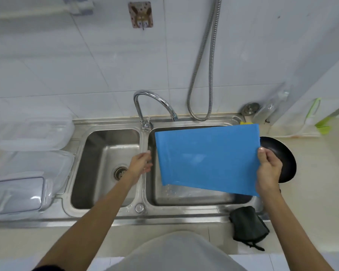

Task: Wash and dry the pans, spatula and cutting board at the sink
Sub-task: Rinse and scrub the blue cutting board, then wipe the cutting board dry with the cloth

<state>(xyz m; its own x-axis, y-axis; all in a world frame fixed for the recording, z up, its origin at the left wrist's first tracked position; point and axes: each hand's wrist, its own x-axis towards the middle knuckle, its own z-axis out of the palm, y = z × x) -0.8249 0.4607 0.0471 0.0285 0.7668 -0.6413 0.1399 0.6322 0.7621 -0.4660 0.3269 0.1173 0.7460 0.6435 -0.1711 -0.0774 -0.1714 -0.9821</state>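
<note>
The right hand (268, 169) grips the blue board (207, 157), tilted over the right basin (194, 198). The left hand (141, 162) hovers just beside it, fingers relaxed. A black pan (288, 165) lies right.

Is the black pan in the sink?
No, the pan sits on the counter right of the sink, partly behind the board.

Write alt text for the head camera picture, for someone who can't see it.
A person's right hand grips the right edge of a blue cutting board held over the right basin of a steel double sink. The left hand is beside the board's left edge; a black pan sits at the sink's right.
</note>
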